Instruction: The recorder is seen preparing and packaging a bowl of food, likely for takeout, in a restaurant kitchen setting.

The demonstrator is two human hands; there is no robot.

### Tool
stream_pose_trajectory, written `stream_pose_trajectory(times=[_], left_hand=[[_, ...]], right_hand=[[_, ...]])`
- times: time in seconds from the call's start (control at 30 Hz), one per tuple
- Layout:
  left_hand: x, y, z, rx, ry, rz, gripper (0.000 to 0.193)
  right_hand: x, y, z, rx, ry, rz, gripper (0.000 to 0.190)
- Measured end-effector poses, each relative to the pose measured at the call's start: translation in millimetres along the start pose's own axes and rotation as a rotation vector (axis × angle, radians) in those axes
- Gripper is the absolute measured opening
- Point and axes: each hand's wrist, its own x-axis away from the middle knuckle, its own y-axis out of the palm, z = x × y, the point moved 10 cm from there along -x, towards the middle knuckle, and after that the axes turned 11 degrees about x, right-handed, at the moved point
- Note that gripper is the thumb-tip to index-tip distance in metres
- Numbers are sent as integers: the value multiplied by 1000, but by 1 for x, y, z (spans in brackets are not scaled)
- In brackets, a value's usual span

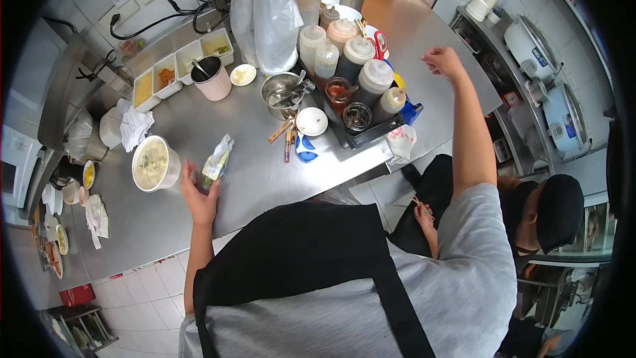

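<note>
My left hand (199, 196) rests over the steel counter (248, 169), thumb and fingers spread apart. Just beyond the thumb lies a small clear plastic bag (217, 161) with green and pale contents; the hand does not close around it. Left of my fingers stands a white tub (156, 164) holding a pale, creamy-looking food. My right hand (442, 62) is stretched out to the right, over the far part of the counter. Its fingers are loosely curled, and whether something small is in them is hidden. Nearest to it are red-handled scissors (380, 44) among the squeeze bottles.
A black tray (352, 138) carries several squeeze bottles (376, 77) and sauce jars. Behind are a metal pot (283, 90), a pink canister (214, 83), food containers (166, 77) and plastic bags (273, 25). A person in a black cap (561, 214) is close at my right.
</note>
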Motion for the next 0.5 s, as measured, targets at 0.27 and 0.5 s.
stream_pose_trajectory(times=[0.27,0.5], left_hand=[[3,-7,10,-63,-8,31,85],[4,-37,81,-7,131,63,77]], right_hand=[[-33,74,-132,365,-419,148,29],[61,-57,-199,141,-530,122,21]])
